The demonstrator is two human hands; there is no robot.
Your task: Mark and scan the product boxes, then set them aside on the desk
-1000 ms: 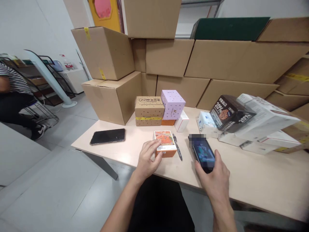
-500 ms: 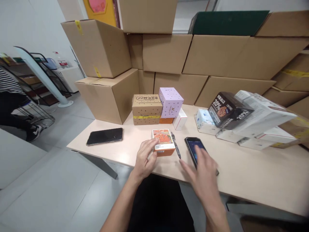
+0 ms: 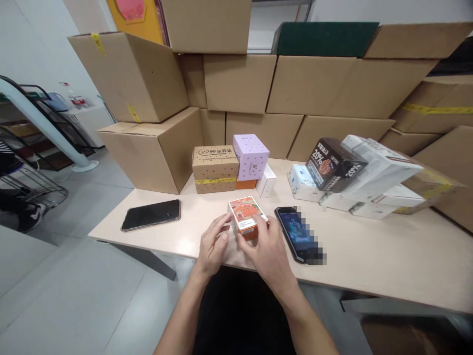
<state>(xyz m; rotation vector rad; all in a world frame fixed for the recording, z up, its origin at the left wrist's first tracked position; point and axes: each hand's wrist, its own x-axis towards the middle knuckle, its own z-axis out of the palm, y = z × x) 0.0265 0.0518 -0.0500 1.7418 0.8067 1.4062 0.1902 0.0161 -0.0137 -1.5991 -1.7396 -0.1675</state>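
Observation:
A small orange box (image 3: 244,209) with a printed top and a white label strip lies on the table in front of me, turned at a slight angle. My right hand (image 3: 271,249) grips its near right part, thumb at the front face and fingers over the top. Beside the box's left edge is my left hand (image 3: 213,246), its fingers loosely curved and the thumb apart; whether the fingertips touch the box I cannot tell. Just right of my right hand lies a black rugged phone (image 3: 297,234) with a lit screen, partly pixelated. No pen shows.
Another phone (image 3: 151,215) lies dark on the table's left (image 3: 114,217). Behind stand a brown printed carton (image 3: 215,170), a lilac box (image 3: 251,158) and a white box (image 3: 266,182). Several packs, including a black box (image 3: 334,165), are piled right. Large cartons (image 3: 240,84) wall the back.
My right hand has moved left from over the lit phone onto the orange box. The box has turned slightly. The pen beside it is out of sight now. The view has shifted right.

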